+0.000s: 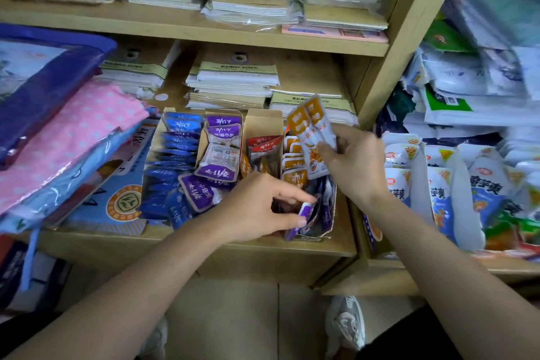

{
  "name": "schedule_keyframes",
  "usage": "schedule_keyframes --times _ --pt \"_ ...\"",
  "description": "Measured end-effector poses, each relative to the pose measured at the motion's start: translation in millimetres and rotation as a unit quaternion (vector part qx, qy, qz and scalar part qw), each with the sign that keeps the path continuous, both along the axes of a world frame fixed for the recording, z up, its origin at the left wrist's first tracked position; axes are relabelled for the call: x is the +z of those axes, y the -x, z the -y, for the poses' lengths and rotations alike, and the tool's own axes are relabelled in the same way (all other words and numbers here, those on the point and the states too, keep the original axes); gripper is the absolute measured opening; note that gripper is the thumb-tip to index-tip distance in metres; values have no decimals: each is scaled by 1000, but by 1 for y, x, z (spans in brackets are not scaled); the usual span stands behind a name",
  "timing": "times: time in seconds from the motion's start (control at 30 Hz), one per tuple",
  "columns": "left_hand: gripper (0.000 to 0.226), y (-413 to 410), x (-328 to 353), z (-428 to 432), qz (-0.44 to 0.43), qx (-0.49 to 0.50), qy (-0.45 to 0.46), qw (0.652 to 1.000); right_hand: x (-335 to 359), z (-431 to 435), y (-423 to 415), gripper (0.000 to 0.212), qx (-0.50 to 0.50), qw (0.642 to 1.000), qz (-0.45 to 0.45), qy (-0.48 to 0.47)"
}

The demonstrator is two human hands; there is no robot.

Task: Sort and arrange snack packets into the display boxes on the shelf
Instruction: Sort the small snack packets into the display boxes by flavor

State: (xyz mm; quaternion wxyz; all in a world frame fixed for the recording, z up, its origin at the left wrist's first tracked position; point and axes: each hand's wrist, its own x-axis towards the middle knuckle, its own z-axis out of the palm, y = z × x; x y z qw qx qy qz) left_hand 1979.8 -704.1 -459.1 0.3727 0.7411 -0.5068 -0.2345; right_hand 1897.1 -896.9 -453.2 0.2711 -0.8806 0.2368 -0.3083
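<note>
Reaching into row of cardboard display boxes (264,121) on wooden shelf (181,238). Right hand (355,159) above rightmost box, clamped on two orange snack packets (312,134), held upright. Left hand (257,207) at front of same box, thumb and finger pinching purple packet (306,210). Left of that box: red packets (263,145), purple packets (217,155), then blue packets (175,155).

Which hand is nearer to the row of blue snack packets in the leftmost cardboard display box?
Left. The left hand reaches into the front of the boxes, to the right of the blue packets, pinching a purple packet. The right hand is farther right, holding orange packets above the rightmost box.
</note>
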Motion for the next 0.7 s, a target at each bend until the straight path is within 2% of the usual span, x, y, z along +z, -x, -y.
schedule_keyframes --times 0.07,0.1,0.17,0.2,0.3,0.37,0.43,0.47,0.53,0.63,0.7 --pt "43 -1 -1 -1 -13 -8 -6 1000 -1 -4 1 16 90 994 -51 -34" --pt "43 -2 -2 -2 -22 -10 -8 1000 -1 -5 1 17 136 984 -64 -92" --pt "41 -2 -4 -3 -28 -6 -5 1000 0 -3 5 26 175 962 -81 -194" --pt "35 -2 -4 -4 -21 8 5 1000 -1 0 8 29 181 959 -88 -197" --pt "7 -4 -4 -5 12 117 94 989 -3 3 14 35 216 958 -110 -156" --pt "9 -11 -4 -4 49 208 144 966 -3 1 18 42 239 953 -143 -123" --pt "7 -19 -6 -2 78 259 145 952 -6 0 21 49 244 954 -161 -61" --pt "17 -21 -7 -1 83 269 128 951 -6 -2 23 53 245 957 -154 -35" --pt "36 -26 -8 3 45 233 87 967 -6 -6 22 65 264 956 -126 -9" --pt "34 -25 -4 5 -26 124 48 991 -6 -10 16 73 285 939 -174 76" --pt "32 -26 -1 0 -39 98 22 994 -6 -11 11 76 260 932 -226 109"
